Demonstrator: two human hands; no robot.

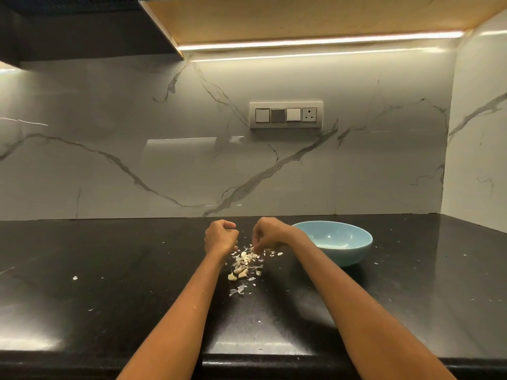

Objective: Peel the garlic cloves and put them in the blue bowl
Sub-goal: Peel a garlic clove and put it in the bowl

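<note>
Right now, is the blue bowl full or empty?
Empty as far as it shows: the blue bowl stands upright and its visible pale inside holds no cloves. The near inner wall is hidden behind the rim.

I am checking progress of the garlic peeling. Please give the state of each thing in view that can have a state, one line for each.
Blue bowl: upright on the counter, looks empty.
Garlic pile: cloves and loose skins together on the counter, outside the bowl.
Left hand: fingers curled; whether it holds anything cannot be told.
Right hand: fingertips down in the pile, grip unclear.
Wall socket: nothing plugged in.
</note>
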